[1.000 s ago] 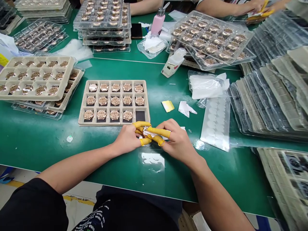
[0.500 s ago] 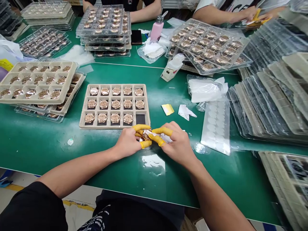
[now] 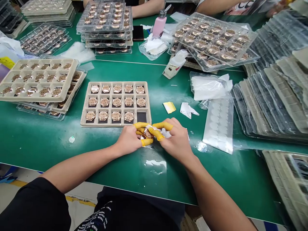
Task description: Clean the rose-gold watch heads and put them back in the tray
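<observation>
Yellow finger cots cover several fingertips of both hands. My left hand [image 3: 131, 136] is closed around a rose-gold watch case [image 3: 148, 133], gripping it by the edge. Against that case my right hand [image 3: 174, 138] pinches a white cloth [image 3: 165, 132], partly hidden by the fingers. Just beyond my hands lies a beige tray [image 3: 115, 125] of rose-gold watch cases seated back-up in its compartments. Its near right compartment [image 3: 141, 117] shows only a dark bottom.
Stacked filled trays [image 3: 36, 96] stand at left, with more clear trays [image 3: 103, 19] behind. A white bottle [image 3: 175, 64], folded yellow-white piece [image 3: 169, 107], crumpled white cloth [image 3: 189, 110] and sheet of round stickers [image 3: 218, 125] lie right. Tray stacks [image 3: 271, 99] lean at far right.
The view has shifted slightly. My right fingers have moved a little over the watch case, and more of its face shows now. Both hands keep their hold.
</observation>
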`<action>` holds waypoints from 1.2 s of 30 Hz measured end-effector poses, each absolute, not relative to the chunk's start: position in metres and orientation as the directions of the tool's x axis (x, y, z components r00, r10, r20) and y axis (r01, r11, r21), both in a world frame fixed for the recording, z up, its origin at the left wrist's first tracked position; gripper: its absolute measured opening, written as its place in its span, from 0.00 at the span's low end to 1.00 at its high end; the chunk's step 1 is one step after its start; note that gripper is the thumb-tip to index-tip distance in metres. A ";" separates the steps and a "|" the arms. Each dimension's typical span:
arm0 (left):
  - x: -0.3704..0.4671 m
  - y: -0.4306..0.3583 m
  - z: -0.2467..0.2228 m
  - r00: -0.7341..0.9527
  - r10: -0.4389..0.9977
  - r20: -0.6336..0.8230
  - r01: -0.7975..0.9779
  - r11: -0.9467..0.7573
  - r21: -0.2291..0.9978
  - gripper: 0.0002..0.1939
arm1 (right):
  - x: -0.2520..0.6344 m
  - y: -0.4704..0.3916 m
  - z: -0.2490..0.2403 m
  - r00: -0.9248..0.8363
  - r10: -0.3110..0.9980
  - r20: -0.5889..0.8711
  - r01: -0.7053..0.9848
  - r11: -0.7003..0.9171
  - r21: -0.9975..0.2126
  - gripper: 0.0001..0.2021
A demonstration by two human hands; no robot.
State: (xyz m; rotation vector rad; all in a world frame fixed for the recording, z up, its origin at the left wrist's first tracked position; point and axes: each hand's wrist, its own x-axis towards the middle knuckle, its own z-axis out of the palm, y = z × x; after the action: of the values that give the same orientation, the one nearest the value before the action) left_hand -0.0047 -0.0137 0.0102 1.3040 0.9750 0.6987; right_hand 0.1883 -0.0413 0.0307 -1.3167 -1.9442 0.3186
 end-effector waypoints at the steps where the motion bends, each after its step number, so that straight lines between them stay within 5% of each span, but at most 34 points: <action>1: -0.005 -0.014 0.010 0.439 0.878 -0.192 0.094 0.167 0.981 0.29 | 0.187 -0.041 0.031 -0.194 0.878 0.437 0.686 0.440 -0.580 0.03; 5: -0.004 -0.013 0.010 0.441 0.873 -0.207 0.076 0.194 0.978 0.30 | 0.188 -0.039 0.029 -0.233 0.873 0.429 0.676 0.462 -0.574 0.04; 10: -0.004 -0.012 0.014 0.418 0.881 -0.221 0.081 0.206 0.975 0.30 | 0.213 -0.031 0.028 0.046 0.879 0.475 0.683 0.319 -0.657 0.02; 18: -0.003 -0.012 0.016 0.420 0.882 -0.214 0.112 0.184 0.976 0.31 | 0.222 -0.036 0.036 0.147 0.989 -0.029 0.282 -0.070 -0.957 0.15; 23: -0.004 -0.012 0.014 0.418 0.888 -0.194 0.126 0.155 0.980 0.30 | 0.212 -0.034 0.034 0.106 0.994 0.001 0.073 -0.007 -0.997 0.14; 26: -0.003 -0.012 0.013 0.422 0.887 -0.187 0.114 0.153 0.982 0.30 | 0.207 -0.038 0.037 0.032 0.999 0.020 0.149 0.015 -0.989 0.09; 31: -0.002 -0.012 0.014 0.436 0.878 -0.197 0.082 0.179 0.980 0.30 | 0.201 -0.044 0.038 -0.035 0.999 0.031 0.171 0.036 -0.985 0.15; 36: -0.003 -0.013 0.016 0.440 0.873 -0.208 0.088 0.188 0.978 0.31 | 0.206 -0.044 0.038 -0.040 0.955 0.295 0.539 0.270 -0.798 0.05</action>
State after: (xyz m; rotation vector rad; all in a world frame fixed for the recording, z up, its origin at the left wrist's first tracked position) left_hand -0.0026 -0.0129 0.0162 1.2737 0.9826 0.7007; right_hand 0.2061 -0.0439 0.0379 -1.3818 -1.6978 0.6209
